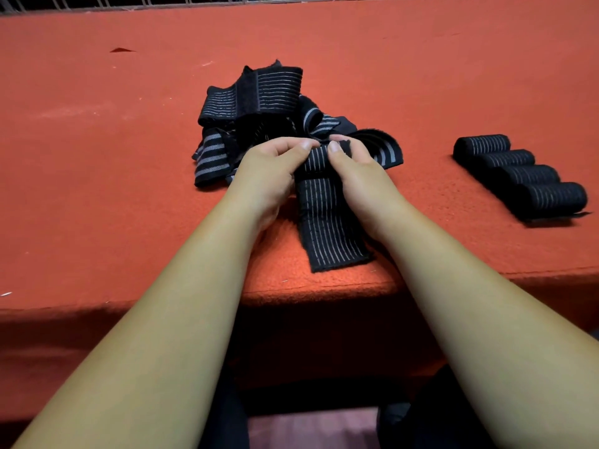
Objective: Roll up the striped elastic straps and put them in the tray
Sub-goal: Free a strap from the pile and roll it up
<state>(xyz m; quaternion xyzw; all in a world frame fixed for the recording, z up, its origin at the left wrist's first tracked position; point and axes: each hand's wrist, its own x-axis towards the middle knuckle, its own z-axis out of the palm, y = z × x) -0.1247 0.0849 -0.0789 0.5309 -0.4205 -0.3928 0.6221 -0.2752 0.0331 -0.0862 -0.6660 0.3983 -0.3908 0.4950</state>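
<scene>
The left hand (269, 176) and right hand (359, 170) are bare, forearms (181, 303) too; dark trousers (431, 416).

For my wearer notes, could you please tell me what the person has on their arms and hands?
Nothing: both forearms are bare down to the frame's edge, with no sleeves in view. The left hand and the right hand are ungloved, with no rings, watch or bands visible.

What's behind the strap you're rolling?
A tangled pile of striped straps. The left hand and right hand, gripping the strap, cover the pile's near part.
</scene>
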